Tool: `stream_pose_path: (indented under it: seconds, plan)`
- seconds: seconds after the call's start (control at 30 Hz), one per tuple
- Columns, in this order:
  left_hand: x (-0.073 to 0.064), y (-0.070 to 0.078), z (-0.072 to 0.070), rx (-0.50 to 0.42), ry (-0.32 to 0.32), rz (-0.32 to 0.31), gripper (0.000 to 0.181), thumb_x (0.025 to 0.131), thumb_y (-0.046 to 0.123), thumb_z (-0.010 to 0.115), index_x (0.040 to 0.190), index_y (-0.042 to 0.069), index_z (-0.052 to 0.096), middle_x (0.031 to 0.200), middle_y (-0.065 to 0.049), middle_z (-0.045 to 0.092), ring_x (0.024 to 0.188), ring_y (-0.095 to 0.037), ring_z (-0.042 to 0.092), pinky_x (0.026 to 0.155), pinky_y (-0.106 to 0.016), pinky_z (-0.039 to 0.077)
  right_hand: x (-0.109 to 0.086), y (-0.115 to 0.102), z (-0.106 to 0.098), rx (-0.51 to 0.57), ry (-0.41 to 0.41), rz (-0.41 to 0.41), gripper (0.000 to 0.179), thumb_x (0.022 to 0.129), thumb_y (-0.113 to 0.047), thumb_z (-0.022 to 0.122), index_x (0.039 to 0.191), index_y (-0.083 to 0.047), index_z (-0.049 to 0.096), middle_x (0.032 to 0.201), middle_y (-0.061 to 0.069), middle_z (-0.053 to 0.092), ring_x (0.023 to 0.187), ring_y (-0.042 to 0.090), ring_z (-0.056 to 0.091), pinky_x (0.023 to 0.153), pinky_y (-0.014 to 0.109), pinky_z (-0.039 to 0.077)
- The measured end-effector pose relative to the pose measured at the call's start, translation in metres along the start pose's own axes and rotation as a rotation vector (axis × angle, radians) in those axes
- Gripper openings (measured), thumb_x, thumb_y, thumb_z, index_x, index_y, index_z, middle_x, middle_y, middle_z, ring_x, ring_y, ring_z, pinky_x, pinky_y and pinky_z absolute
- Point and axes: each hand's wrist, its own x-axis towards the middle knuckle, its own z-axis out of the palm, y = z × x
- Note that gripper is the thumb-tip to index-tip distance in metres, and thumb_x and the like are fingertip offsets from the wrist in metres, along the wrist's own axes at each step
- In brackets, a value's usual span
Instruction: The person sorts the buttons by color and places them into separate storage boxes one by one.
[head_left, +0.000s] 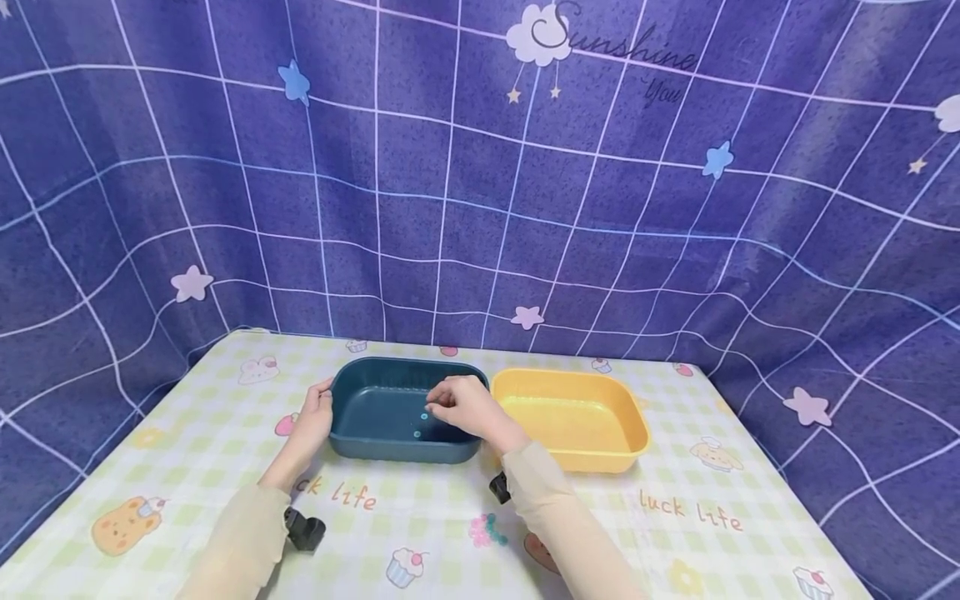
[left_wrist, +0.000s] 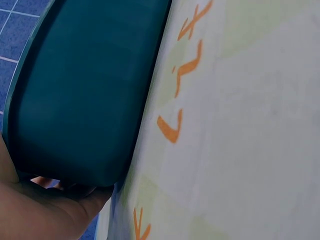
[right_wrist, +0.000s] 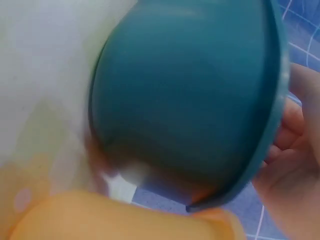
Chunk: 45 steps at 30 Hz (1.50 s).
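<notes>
A dark teal rectangular basin [head_left: 375,450] stands on the table at centre left. My left hand [head_left: 313,415] holds its left end; in the left wrist view that hand [left_wrist: 47,212] wraps the end wall from outside. Over the right part of the basin is my right hand [head_left: 467,404], fingers bent and thumb near the index finger. I cannot tell whether something small is between those fingertips. Beneath them, on the basin floor, lie a small light-teal ring-like piece [head_left: 423,416] and a second small piece [head_left: 417,433]. In the right wrist view the hand [right_wrist: 287,175] appears beyond the rim.
A yellow basin [head_left: 577,461] of similar shape stands right beside the teal one, partly behind my right wrist. A checked cloth with printed cartoons covers the table [head_left: 420,517]. A blue grid curtain [head_left: 480,200] hangs behind. Black wrist devices [head_left: 303,530] sit under both forearms.
</notes>
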Motion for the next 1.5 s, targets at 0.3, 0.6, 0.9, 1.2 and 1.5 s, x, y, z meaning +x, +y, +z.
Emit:
stream_pose_path:
  seconds: [0.3, 0.6, 0.9, 1.2, 1.5]
  plan:
    - [0.004, 0.002, 0.001, 0.003, 0.000, -0.003, 0.052, 0.103, 0.026, 0.011, 0.148, 0.001, 0.010, 0.155, -0.023, 0.009, 0.143, -0.039, 0.002, 0.116, -0.054, 0.006, -0.020, -0.007, -0.012, 0.042, 0.019, 0.003, 0.016, 0.088, -0.018, 0.066, 0.096, -0.006, 0.073, 0.079, 0.000, 0.063, 0.062, 0.004, 0.049, 0.059, 0.015, 0.044]
    - [0.005, 0.003, 0.001, -0.001, -0.001, -0.003, 0.051, 0.103, 0.025, 0.011, 0.148, 0.001, 0.010, 0.155, -0.023, 0.008, 0.143, -0.039, 0.002, 0.116, -0.054, 0.006, -0.037, -0.015, -0.018, 0.100, 0.040, 0.015, 0.015, 0.088, -0.019, 0.066, 0.097, -0.008, 0.072, 0.076, -0.003, 0.060, 0.062, 0.003, 0.048, 0.057, 0.015, 0.044]
    - [0.006, 0.004, 0.000, 0.017, 0.005, -0.020, 0.052, 0.103, 0.028, 0.009, 0.149, 0.002, 0.010, 0.155, -0.022, 0.008, 0.143, -0.038, 0.002, 0.116, -0.053, 0.006, -0.050, -0.018, -0.023, 0.071, 0.077, 0.012, 0.013, 0.087, -0.015, 0.066, 0.095, -0.007, 0.072, 0.073, -0.003, 0.058, 0.061, 0.002, 0.048, 0.056, 0.015, 0.044]
    - [0.005, 0.002, 0.001, 0.015, 0.020, -0.020, 0.052, 0.103, 0.028, 0.009, 0.149, 0.002, 0.011, 0.155, -0.021, 0.009, 0.143, -0.037, 0.003, 0.116, -0.053, 0.007, -0.065, -0.017, -0.027, 0.064, 0.089, -0.008, 0.013, 0.086, -0.013, 0.067, 0.094, -0.004, 0.072, 0.071, -0.002, 0.058, 0.062, 0.003, 0.047, 0.056, 0.015, 0.043]
    - [0.001, 0.002, 0.000, 0.007, 0.015, -0.024, 0.052, 0.103, 0.027, 0.010, 0.149, 0.001, 0.009, 0.155, -0.022, 0.008, 0.143, -0.038, 0.003, 0.116, -0.053, 0.006, -0.079, -0.021, -0.028, 0.038, 0.100, -0.031, 0.014, 0.086, -0.015, 0.068, 0.094, -0.003, 0.072, 0.069, -0.002, 0.058, 0.059, 0.003, 0.045, 0.054, 0.014, 0.041]
